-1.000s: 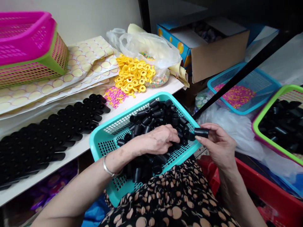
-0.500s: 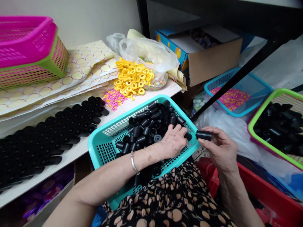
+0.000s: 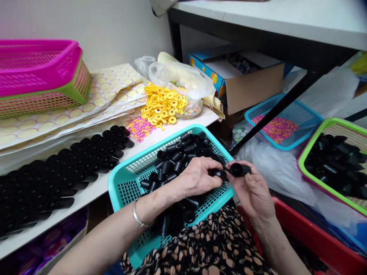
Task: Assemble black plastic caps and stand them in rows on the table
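My left hand (image 3: pixel 199 176) is closed, its thumb and fingers pinching a short black plastic tube (image 3: pixel 220 174) above the right end of a turquoise basket (image 3: pixel 122 172). Facing it, my right hand (image 3: pixel 254 189) grips another black plastic tube (image 3: pixel 241 170), whose hollow open end shows. The fingertips of both hands are close together; whether the two pieces touch, I cannot tell. Inside the basket, which rests on my lap, lie many loose black tubes (image 3: pixel 172 158). A metal bangle (image 3: pixel 137 214) circles my left wrist.
Rows of black tubes (image 3: pixel 65 172) stand on the table at left. Yellow rings (image 3: pixel 163 105) and small pink pieces (image 3: pixel 140 128) lie behind the basket. A black table leg (image 3: pixel 266 118) slants at right, near a green-rimmed basket (image 3: pixel 305 152) and a red crate (image 3: pixel 321 233).
My left hand has come up out of the pile with a black tube and moved beside my right hand. The right hand's tube has turned its open end toward me. The view has tilted up.
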Tool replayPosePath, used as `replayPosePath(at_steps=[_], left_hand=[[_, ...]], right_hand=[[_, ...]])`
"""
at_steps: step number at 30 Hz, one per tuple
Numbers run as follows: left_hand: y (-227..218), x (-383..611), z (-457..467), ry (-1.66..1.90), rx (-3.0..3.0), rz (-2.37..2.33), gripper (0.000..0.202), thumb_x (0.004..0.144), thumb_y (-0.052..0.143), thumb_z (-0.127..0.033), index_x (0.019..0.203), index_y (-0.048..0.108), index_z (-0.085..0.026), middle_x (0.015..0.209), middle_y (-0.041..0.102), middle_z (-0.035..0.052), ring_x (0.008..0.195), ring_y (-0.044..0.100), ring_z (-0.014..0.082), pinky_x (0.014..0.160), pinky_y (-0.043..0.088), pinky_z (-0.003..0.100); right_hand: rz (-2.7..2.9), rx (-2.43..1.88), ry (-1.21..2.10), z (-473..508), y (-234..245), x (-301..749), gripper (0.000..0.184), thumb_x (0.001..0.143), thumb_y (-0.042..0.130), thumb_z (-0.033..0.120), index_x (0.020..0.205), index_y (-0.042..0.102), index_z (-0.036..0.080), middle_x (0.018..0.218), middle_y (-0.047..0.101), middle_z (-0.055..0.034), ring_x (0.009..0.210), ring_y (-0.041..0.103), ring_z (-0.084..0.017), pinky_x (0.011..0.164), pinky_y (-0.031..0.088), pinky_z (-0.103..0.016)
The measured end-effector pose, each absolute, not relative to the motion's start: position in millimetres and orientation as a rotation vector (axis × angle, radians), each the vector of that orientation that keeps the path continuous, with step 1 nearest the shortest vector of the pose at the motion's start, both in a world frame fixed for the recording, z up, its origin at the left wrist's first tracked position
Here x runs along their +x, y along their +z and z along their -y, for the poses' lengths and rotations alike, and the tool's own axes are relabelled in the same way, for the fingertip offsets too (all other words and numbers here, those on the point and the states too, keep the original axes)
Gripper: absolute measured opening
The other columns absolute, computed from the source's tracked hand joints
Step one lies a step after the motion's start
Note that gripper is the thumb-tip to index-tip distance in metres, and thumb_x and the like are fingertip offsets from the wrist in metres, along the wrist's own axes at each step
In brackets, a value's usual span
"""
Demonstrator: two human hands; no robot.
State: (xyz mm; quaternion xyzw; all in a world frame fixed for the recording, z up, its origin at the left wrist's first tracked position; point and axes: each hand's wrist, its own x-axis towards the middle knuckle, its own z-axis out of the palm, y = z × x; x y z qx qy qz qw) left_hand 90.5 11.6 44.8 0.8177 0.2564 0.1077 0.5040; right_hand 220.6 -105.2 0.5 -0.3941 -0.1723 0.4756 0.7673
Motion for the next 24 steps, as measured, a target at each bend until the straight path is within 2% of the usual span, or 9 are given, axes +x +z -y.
replayPosePath(at_steps=[3,6,9,11,12,14,17,20,24], left_hand=[[52,81,-6,0.425,1.704,-0.748,0.029,0.067,0.066,-0.016,0.096,0.070,-0.018,0.074,0.059,-0.0024,0.059,0.045,0.0080,0.054,0.037,0.021],[47,73,2,0.659,1.604,-0.855,0.034,0.061,0.075,-0.017,0.095,0.071,-0.019,0.076,0.056,-0.0019,0.060,0.044,0.0080,0.054,0.039,0.022],[40,65,8,0.839,1.660,-0.822,0.034,0.060,0.077,-0.014,0.093,0.071,-0.019,0.090,0.059,0.0021,0.080,0.054,0.0132,0.071,0.046,0.025],[38,58,9,0.875,1.714,-0.738,0.031,0.063,0.077,-0.014,0.093,0.071,-0.019,0.101,0.062,0.0041,0.096,0.055,0.0175,0.087,0.044,0.030],[38,55,8,0.853,1.720,-0.708,0.028,0.065,0.076,-0.016,0.092,0.071,-0.018,0.100,0.063,0.0042,0.097,0.055,0.0179,0.090,0.043,0.031],[40,47,6,0.774,1.696,-0.718,0.019,0.069,0.072,-0.016,0.088,0.070,-0.015,0.087,0.064,0.0027,0.083,0.057,0.0145,0.079,0.046,0.027],[41,37,2,0.704,1.713,-0.787,0.013,0.069,0.067,-0.011,0.082,0.068,-0.014,0.072,0.060,-0.0007,0.065,0.053,0.0101,0.062,0.043,0.022],[41,30,-1,0.724,1.796,-0.781,0.017,0.067,0.066,-0.007,0.082,0.069,-0.014,0.074,0.060,-0.0007,0.068,0.053,0.0104,0.064,0.042,0.022],[44,24,-2,0.669,1.913,-0.735,0.014,0.070,0.064,-0.010,0.082,0.069,-0.016,0.072,0.057,-0.0004,0.071,0.052,0.0119,0.067,0.041,0.023]], right_hand=[[0.339,-0.773,1.100,93,10,197,0.018,0.086,0.059,0.029,0.103,0.063,0.026,0.111,0.065,-0.0042,0.111,0.056,-0.021,0.103,0.040,-0.046],[0.301,-0.726,1.203,84,16,178,0.018,0.090,0.052,0.030,0.105,0.062,0.027,0.118,0.063,-0.0041,0.113,0.055,-0.021,0.103,0.039,-0.049],[0.306,-0.728,1.299,78,20,171,0.022,0.091,0.049,0.035,0.108,0.062,0.027,0.122,0.061,-0.0056,0.115,0.055,-0.022,0.102,0.039,-0.051],[0.357,-0.764,1.322,77,22,173,0.024,0.090,0.051,0.037,0.108,0.061,0.026,0.124,0.060,-0.0072,0.115,0.055,-0.024,0.102,0.039,-0.052],[0.394,-0.800,1.306,77,23,175,0.024,0.089,0.053,0.036,0.108,0.061,0.026,0.126,0.059,-0.0076,0.115,0.055,-0.024,0.101,0.039,-0.051],[0.485,-0.909,1.195,79,26,179,0.023,0.086,0.059,0.032,0.107,0.061,0.026,0.127,0.058,-0.0069,0.115,0.054,-0.023,0.102,0.039,-0.047],[0.652,-1.065,0.982,84,28,183,0.030,0.080,0.068,0.022,0.108,0.062,0.026,0.118,0.062,-0.0040,0.108,0.057,-0.017,0.098,0.042,-0.033],[0.802,-1.135,0.940,86,25,185,0.035,0.079,0.068,0.018,0.113,0.062,0.025,0.111,0.064,-0.0034,0.102,0.059,-0.015,0.091,0.044,-0.026],[0.855,-1.179,0.939,85,20,185,0.036,0.079,0.068,0.018,0.114,0.062,0.026,0.111,0.064,-0.0032,0.101,0.059,-0.015,0.091,0.045,-0.026]])
